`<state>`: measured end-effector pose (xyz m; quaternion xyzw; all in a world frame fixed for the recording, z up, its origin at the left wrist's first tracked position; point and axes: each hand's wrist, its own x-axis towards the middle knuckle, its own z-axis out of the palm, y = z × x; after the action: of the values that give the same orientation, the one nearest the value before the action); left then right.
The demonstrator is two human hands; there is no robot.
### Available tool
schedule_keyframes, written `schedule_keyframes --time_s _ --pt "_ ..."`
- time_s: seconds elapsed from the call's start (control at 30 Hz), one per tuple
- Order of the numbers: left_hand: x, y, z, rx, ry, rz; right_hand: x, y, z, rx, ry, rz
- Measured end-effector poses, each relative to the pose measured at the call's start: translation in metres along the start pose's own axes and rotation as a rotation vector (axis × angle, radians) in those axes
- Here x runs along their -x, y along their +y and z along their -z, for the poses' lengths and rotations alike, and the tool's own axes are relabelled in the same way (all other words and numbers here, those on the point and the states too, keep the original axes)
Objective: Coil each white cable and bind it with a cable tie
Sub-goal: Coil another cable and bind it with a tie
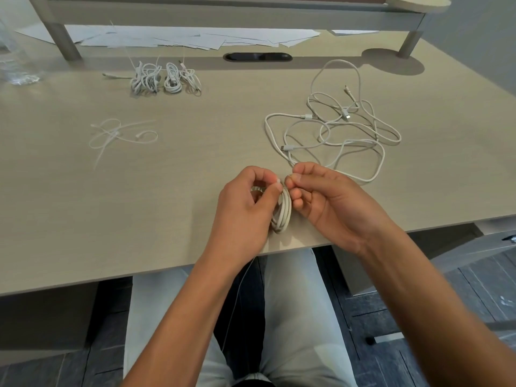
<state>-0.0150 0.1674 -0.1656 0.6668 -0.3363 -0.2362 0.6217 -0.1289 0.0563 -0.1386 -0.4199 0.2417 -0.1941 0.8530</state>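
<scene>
Lying toward the left edge of the surface [83, 219]: spare cable ties [120, 134]; bound coils [164, 78] are sitting toward the far edge. Near the front edge, the left hand [245, 208] is gripping the coiled cable [283, 210]; the right hand [326, 202] is pinching something thin beside it, probably a tie. Binding is likely under way; cinching comes next. Loose cables [335, 129] are waiting rightward. No writing is legible.
</scene>
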Motion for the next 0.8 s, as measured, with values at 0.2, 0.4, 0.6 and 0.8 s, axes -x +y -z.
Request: schedule_keyframes --time_s 0.2,0.4,0.6,0.8 --pt "-0.001 -0.001 -0.001 0.047 -0.002 0.018 0.000 -0.001 0.002 0.000 -0.013 -0.019" --pt "0.002 -0.002 -0.005 0.018 0.056 0.007 0.002 -0.002 0.002 0.086 0.019 0.012" --pt "0.006 -0.003 -0.010 -0.048 0.107 -0.031 0.002 -0.005 0.000 0.271 0.080 0.080" --pt "0.011 0.000 -0.014 -0.144 0.155 -0.075 0.002 -0.004 -0.002 0.309 0.093 0.109"
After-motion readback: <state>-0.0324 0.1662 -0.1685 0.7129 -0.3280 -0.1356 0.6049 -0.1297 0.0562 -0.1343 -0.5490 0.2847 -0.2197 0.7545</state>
